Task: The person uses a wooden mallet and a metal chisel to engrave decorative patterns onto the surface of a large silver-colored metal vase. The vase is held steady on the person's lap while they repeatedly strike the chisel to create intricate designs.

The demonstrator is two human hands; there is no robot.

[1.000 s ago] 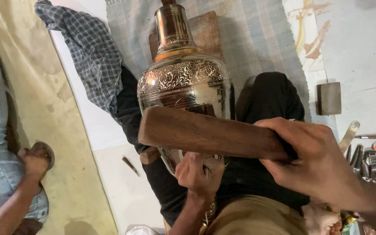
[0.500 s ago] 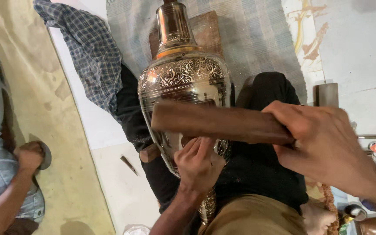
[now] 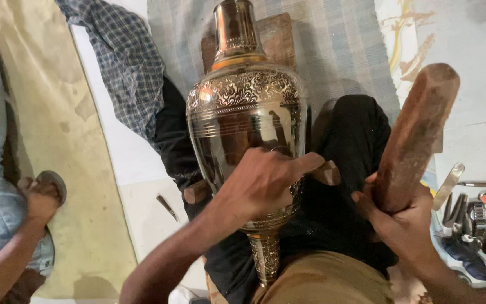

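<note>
A large engraved metal vase (image 3: 244, 107) lies on its side across my lap, neck pointing away from me. It rests on a wooden bar whose ends (image 3: 197, 191) stick out on both sides. My left hand (image 3: 261, 186) lies on the vase's lower body with curled fingers, holding it; whether a small tool is under the fingers is hidden. My right hand (image 3: 401, 220) grips a thick wooden mallet (image 3: 418, 132), raised upright to the right of the vase and clear of it.
Another person in light blue sits at the left, a hand (image 3: 40, 198) on a round dark object. A checked cloth (image 3: 125, 62) lies behind. Metal tools (image 3: 468, 214) are heaped at the right, a small chisel (image 3: 167, 207) lies on the floor, and a wooden block (image 3: 277, 35) sits behind the vase's neck.
The mallet swung from lying across the vase to standing raised at the right. My left hand moved up from under it onto the vase's body.
</note>
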